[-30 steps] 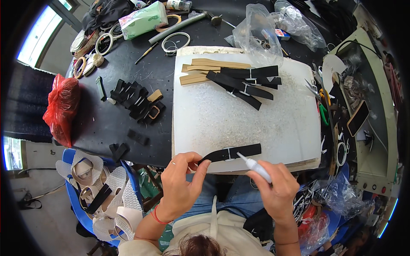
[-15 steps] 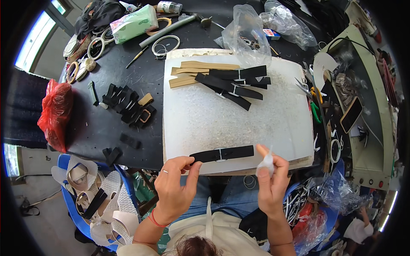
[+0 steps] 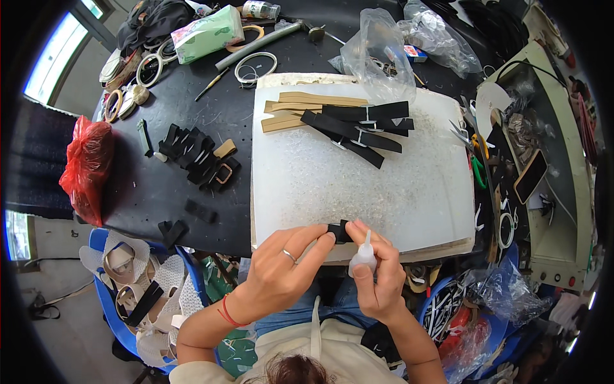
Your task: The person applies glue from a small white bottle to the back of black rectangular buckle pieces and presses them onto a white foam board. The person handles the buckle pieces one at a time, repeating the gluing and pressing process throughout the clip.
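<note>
Over the front edge of the white board [image 3: 307, 185], my left hand [image 3: 281, 262] pinches a short black strap [image 3: 338, 231] between thumb and fingers. Most of that strap, its buckle included, is hidden by my fingers. My right hand [image 3: 380, 275] is closed around a small white squeeze bottle [image 3: 364, 257] with a thin nozzle pointing up. The right index fingertip touches or nearly touches the strap's right end. Farther up the board lie several black straps [image 3: 368, 136] with silver buckles, beside tan straps [image 3: 288, 121].
Left of the board sit a pile of black straps [image 3: 195, 153] and a red plastic bag [image 3: 88, 169]. A hammer [image 3: 262, 45] and a clear bag [image 3: 380, 54] lie at the back. Scissors [image 3: 470, 137] and a phone [image 3: 530, 176] are on the right. A blue bin [image 3: 105, 301] holds pale straps.
Both hands have come together. The strap, stretched out on the board before, is now mostly covered by my fingers. My right hand has moved left with the bottle. The view has shifted slightly.
</note>
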The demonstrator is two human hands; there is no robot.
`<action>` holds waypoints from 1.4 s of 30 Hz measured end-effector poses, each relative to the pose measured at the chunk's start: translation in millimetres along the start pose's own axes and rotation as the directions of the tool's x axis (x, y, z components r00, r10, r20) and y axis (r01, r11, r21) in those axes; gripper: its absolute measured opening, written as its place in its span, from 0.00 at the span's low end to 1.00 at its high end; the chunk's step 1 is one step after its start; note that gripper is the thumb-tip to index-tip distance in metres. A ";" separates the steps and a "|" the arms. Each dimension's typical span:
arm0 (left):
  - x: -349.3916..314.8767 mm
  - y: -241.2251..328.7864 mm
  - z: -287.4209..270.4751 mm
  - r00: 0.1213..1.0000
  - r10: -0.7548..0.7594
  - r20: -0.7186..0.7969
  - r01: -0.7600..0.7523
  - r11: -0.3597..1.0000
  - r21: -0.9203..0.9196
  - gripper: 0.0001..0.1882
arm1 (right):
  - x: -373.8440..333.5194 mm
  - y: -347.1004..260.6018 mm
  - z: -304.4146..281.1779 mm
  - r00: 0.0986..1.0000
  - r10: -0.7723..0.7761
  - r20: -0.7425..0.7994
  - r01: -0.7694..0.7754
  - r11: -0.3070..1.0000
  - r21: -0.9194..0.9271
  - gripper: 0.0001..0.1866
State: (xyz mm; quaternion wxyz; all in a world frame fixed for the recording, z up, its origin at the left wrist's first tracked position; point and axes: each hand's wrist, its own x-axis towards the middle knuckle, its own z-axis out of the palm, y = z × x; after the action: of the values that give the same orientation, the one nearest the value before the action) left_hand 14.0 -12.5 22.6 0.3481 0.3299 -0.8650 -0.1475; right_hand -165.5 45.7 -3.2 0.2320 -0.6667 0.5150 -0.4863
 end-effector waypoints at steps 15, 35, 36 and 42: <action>-5.4 -21.0 5.5 0.996 0.005 0.091 0.006 0.992 -0.123 0.19 | -3.3 8.5 -5.7 0.999 -0.022 0.033 0.020 0.998 0.054 0.14; -3.9 -0.2 -4.3 0.976 0.014 0.218 -0.060 0.978 0.202 0.26 | 9.7 1.1 -30.1 0.977 0.056 0.204 -0.039 0.995 -0.089 0.16; -6.3 2.0 -2.5 0.977 0.005 0.215 -0.052 0.976 0.212 0.26 | 12.2 -0.6 -28.5 0.979 0.057 0.196 -0.041 0.996 -0.085 0.16; -14.0 9.2 5.9 0.962 -0.003 0.272 -0.083 0.950 0.302 0.25 | 7.7 -7.3 -18.7 0.974 -0.043 0.224 0.120 0.931 -0.345 0.15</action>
State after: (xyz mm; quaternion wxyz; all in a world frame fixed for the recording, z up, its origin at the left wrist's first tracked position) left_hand 13.1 3.9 15.8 0.1743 0.3396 -0.9231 -0.0461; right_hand -178.8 44.9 13.8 0.1407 -0.7668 0.5383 -0.3201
